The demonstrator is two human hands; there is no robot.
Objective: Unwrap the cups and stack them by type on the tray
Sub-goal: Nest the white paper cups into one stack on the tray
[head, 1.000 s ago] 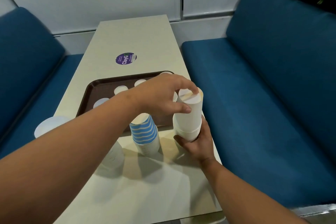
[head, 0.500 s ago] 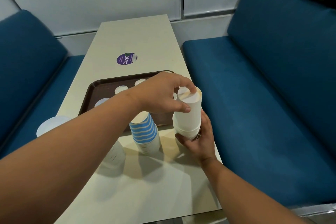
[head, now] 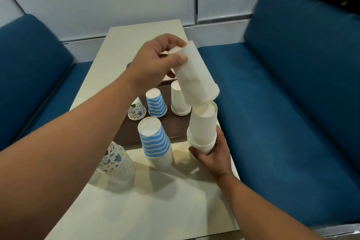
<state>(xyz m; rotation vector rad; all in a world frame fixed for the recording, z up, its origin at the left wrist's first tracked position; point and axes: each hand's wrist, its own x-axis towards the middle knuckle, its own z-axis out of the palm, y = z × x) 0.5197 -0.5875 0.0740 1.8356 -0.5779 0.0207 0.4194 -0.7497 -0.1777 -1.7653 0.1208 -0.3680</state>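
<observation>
Head view: a white cup (head: 196,76) is gripped by the left hand (head: 155,62), lifted at twelve o'clock above the white stack (head: 203,126) clasped by the right hand (head: 213,154); placement on the tray (head: 175,124) seems next.

Plain white cups (head: 196,76), blue-and-white striped cups (head: 154,140), a brown tray (head: 175,126), blue sofas (head: 292,84)

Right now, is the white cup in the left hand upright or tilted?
Tilted and upside down: the white cup leans in the left hand, its rim down toward the white stack.
</observation>
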